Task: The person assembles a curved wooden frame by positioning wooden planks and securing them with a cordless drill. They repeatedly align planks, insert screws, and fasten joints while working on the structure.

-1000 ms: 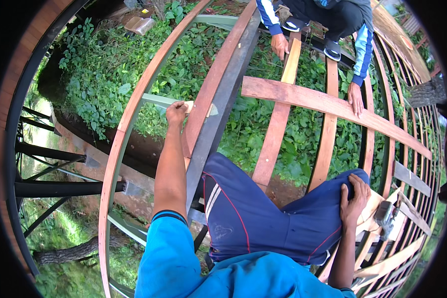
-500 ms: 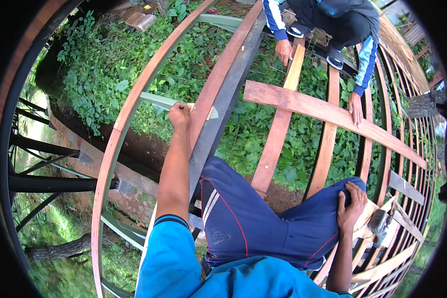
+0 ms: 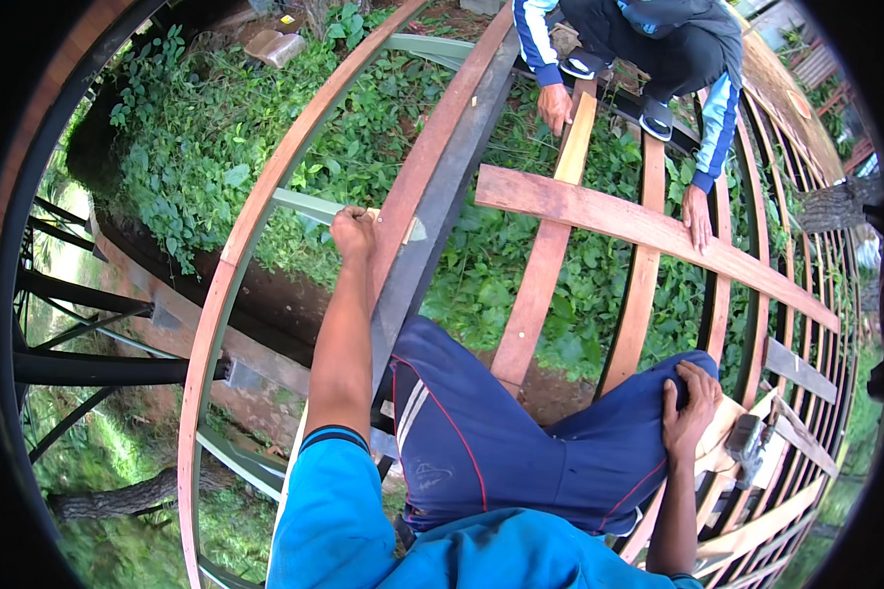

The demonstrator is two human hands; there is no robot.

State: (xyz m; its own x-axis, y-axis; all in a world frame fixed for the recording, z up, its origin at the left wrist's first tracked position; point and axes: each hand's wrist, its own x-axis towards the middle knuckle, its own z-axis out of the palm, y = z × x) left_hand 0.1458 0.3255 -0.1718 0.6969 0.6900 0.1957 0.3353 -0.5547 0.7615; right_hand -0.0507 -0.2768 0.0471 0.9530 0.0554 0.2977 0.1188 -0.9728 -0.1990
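My left hand [image 3: 353, 233] is closed at the edge of a long reddish wooden beam [image 3: 417, 167], where a green crosspiece [image 3: 303, 204] meets it. What its fingers hold is hidden; a bit of pale wood shows beside them. A dark beam [image 3: 440, 201] runs alongside the reddish one. My right hand [image 3: 692, 401] lies over my right knee, fingers apart and holding nothing. Ahead, a co-worker's hand [image 3: 696, 218] presses on a wide reddish plank [image 3: 609, 211] lying across the wooden slats [image 3: 535, 294]. Their other hand [image 3: 554, 106] hangs beside a short yellowish board [image 3: 577, 140].
A curved wooden-edged rail [image 3: 241, 236] bends along the left. Green plants and soil [image 3: 265, 128] show through the gaps in the frame. A power tool [image 3: 749, 435] rests on boards beside my right knee. Black metal struts [image 3: 98, 368] stand at far left.
The view has shifted slightly, so most things sit a little further left. My two hands keep their places, and the co-worker's hand stays on the plank.
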